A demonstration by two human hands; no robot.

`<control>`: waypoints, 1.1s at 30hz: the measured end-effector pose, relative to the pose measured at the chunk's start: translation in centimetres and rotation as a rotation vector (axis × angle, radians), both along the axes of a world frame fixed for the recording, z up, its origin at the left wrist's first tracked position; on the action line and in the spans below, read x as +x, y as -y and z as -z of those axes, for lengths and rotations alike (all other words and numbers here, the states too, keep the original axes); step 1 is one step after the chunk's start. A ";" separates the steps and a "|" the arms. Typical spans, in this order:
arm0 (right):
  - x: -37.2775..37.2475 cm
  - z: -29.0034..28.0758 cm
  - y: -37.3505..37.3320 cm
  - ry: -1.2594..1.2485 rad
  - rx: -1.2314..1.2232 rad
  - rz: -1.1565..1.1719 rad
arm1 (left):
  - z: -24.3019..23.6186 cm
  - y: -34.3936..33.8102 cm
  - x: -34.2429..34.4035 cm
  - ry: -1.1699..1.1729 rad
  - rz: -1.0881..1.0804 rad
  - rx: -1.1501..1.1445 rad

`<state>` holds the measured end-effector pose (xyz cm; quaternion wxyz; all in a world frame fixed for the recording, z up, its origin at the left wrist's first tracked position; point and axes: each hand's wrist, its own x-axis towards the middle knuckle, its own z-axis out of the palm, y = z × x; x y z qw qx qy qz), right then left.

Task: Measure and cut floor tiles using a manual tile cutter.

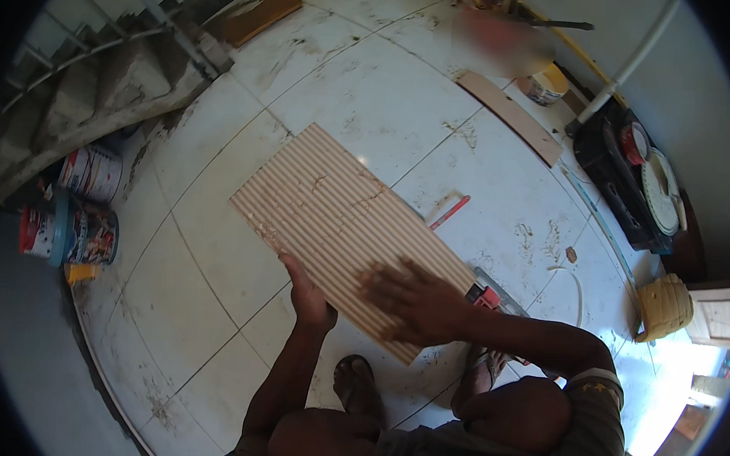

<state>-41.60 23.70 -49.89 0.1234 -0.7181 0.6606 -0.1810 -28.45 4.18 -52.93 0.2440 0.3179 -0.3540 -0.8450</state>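
A long beige ribbed panel (324,209), with some marks across its top, lies at a slant in front of me. My left hand (309,296) grips its near left edge, thumb along the top. My right hand (398,301), slightly blurred, is spread flat over the panel near its lower end, fingers apart. A red and grey tool like a tile cutter (488,297) shows beside the panel's right end, partly hidden by my right arm. A red stick-like item (451,212) lies on the floor past the panel's far side.
Concrete stairs (140,80) with railings rise upper left, above buckets (89,236). A plank (509,120), yellow tub (545,84), black container (602,176) and yellow jerrycan (661,306) line the right. A brown board (261,17) lies at the back of the tiled floor (186,276).
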 end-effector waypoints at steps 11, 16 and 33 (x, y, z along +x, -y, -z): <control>1.6 -3.3 2.0 -0.140 0.042 0.095 | 1.5 0.8 3.9 0.046 0.079 0.092; -1.3 -3.5 8.9 -0.129 -0.104 0.062 | 0.2 -2.2 4.3 0.136 0.310 -0.082; 2.0 -3.4 5.5 -0.103 -0.093 -0.150 | 1.8 -1.3 4.7 0.093 0.275 -0.466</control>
